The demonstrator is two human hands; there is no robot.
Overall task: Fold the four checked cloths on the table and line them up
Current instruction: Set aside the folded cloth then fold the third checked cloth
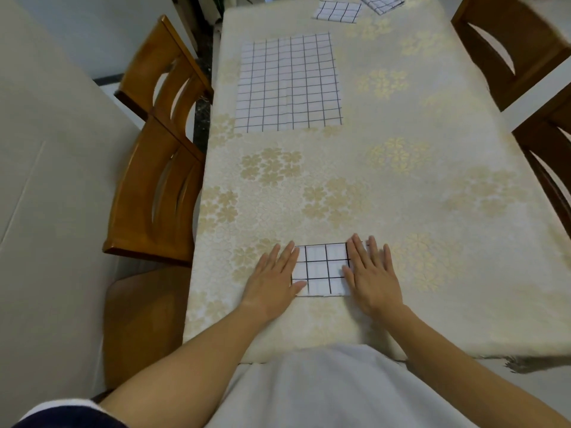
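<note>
**First:** Cream tablecloth with gold flowers covers the whole bench. Which cloth is the person working on?

**Second:** The folded cloth, a small white rectangle with dark checks. It lies flat at the near end of the bench, right in front of the person's body.

**First:** And the hands?

**Second:** Both lie palm down on it. The left hand presses on the folded cloth's left edge. Its fingers are straight and close together, and its thumb rests near the lower left corner. The right hand covers the right edge with straight fingers, a little apart. Neither hand curls round anything.

**First:** Where are the other three cloths?

**Second:** All lie beyond the folded cloth. The spread cloth lies open and flat, well beyond it and a little to its left. Farther beyond, at the far end of the bench, sits a small checked square, already folded. Beyond the folded cloth and a little to its right is the fourth cloth. The picture's top edge cuts it off, so its shape cannot be told.

**First:** Anything around the bench?

**Second:** Two wooden chairs stand to the left of the folded cloth, pushed against the bench's side. Two darker chairs stand to its right.
</note>
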